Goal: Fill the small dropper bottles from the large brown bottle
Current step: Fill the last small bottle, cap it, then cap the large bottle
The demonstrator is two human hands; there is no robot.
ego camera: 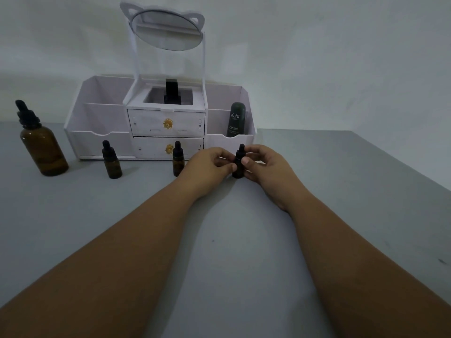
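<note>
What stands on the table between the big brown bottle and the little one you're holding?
Two upright dropper bottles, seen in the head view: the left bottle and the middle bottle.

It seemed a home vanity corner: a white cosmetics organiser (pixel 97 142) with cat-eared mirror (pixel 167 30) stood at the back edge of the grey tabletop (pixel 244 240).

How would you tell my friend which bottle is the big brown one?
Find the white organiser with the mirror at the back of the table. Look left of it. The big bottle stands there, much taller and fatter than the small bottles.
</note>
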